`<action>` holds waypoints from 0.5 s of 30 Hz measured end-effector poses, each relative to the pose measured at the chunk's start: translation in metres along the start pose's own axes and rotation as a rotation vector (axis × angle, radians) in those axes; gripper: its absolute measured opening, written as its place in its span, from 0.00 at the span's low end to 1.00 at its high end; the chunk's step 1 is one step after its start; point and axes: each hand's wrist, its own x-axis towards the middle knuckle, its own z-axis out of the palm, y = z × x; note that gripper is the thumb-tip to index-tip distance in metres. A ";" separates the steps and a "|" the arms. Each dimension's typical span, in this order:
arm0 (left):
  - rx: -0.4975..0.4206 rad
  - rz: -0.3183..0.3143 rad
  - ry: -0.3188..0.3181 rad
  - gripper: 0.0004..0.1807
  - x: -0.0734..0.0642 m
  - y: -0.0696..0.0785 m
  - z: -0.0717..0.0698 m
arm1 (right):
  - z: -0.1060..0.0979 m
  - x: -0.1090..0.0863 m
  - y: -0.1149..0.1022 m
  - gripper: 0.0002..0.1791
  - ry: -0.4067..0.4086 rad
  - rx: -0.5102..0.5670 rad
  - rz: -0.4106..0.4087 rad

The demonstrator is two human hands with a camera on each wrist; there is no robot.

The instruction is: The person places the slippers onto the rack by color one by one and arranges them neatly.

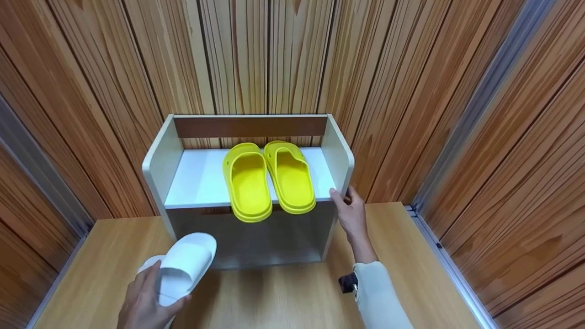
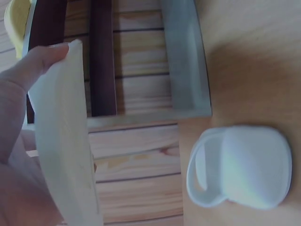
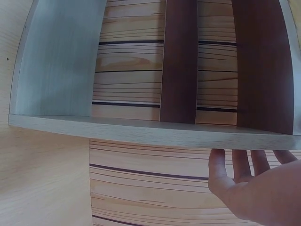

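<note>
In the head view my left hand [image 1: 148, 299] grips a white slipper [image 1: 189, 262], its toe tilted up toward the rack's lower left. The left wrist view shows that slipper [image 2: 66, 136] edge-on, with the thumb at its rim. Another white slipper [image 2: 247, 167] lies on the wooden floor, mostly hidden in the head view. My right hand [image 1: 352, 217] holds the right side panel of a small shoe rack [image 1: 340, 151] at its front edge, thumb inside. The right wrist view shows the fingers [image 3: 241, 165] against the panel's outer face. Two yellow clogs [image 1: 251, 189] stand side by side on the upper shelf.
The rack stands against a wood-plank wall [image 1: 237, 59] on a light wooden floor [image 1: 283, 297]. Brown slats [image 3: 178, 61] cross the rack's back. Plank walls with metal strips [image 1: 484, 87] close in on both sides.
</note>
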 end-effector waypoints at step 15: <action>-0.065 0.066 0.212 0.57 -0.008 0.017 0.042 | 0.000 0.000 0.001 0.31 -0.006 0.030 -0.023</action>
